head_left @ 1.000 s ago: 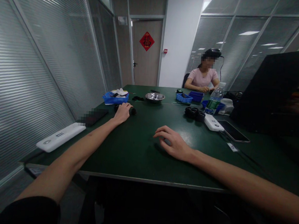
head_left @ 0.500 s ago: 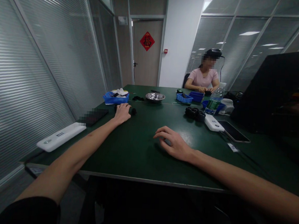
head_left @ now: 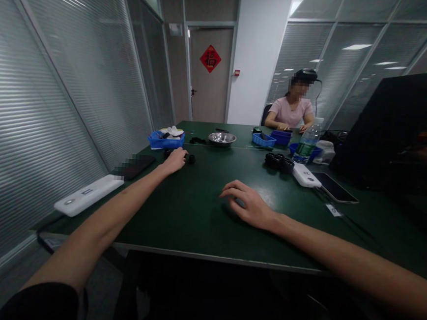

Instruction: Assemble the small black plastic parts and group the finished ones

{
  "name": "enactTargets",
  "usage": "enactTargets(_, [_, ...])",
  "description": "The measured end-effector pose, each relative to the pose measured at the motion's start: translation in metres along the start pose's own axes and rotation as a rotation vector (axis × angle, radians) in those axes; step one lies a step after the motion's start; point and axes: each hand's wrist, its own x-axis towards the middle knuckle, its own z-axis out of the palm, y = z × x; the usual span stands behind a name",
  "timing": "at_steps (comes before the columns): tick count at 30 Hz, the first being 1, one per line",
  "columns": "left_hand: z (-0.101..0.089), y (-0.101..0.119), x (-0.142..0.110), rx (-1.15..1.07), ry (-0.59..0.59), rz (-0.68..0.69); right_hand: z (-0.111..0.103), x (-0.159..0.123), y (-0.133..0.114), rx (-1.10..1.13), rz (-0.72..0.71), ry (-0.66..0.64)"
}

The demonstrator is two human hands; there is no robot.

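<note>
The left hand's (head_left: 174, 162) fingers have drawn together beside a black object (head_left: 167, 154), partly hidden near the blue basket (head_left: 159, 143) on the bench (head_left: 187, 212); its grip cannot be told. The right hand (head_left: 250, 206), loosely open, has stayed put, so only the left seems at work.

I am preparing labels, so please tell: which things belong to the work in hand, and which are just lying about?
Likely in the work: left hand; black objects beside it, contact unclear; right hand, nothing visible in it.

Lying about: metal bowl; left blue tray; water bottle; black cluster at right.
</note>
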Motion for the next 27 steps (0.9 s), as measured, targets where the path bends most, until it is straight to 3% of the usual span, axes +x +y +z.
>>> enactTargets(3, [-0.003, 0.006, 0.003, -0.074, 0.137, 0.008, 0.0, 0.0, 0.0, 0.001, 0.0, -0.002])
enactTargets(5, [-0.003, 0.012, 0.006, -0.233, 0.258, 0.011, 0.0, 0.0, 0.0, 0.002, -0.004, -0.007])
enactTargets(7, [0.001, 0.017, 0.007, -0.413, 0.302, 0.039, -0.001, -0.001, 0.0, 0.001, -0.007, -0.01])
enactTargets(10, [0.009, 0.022, 0.003, -0.551, 0.241, 0.062, -0.001, -0.001, -0.001, -0.001, -0.008, -0.008])
enactTargets(13, [0.017, 0.025, -0.003, -0.519, 0.185, 0.038, -0.001, 0.0, -0.002, -0.004, -0.007, -0.012])
enactTargets(22, [0.023, 0.026, -0.007, -0.476, 0.198, -0.008, 0.003, -0.001, -0.002, -0.023, 0.001, 0.009])
enactTargets(25, [0.021, 0.026, -0.008, -0.42, 0.178, 0.034, -0.003, 0.001, 0.013, -0.102, 0.048, 0.047])
enactTargets(27, [0.018, 0.026, -0.009, -0.357, 0.166, 0.06, -0.019, 0.002, 0.035, -0.209, 0.114, 0.113])
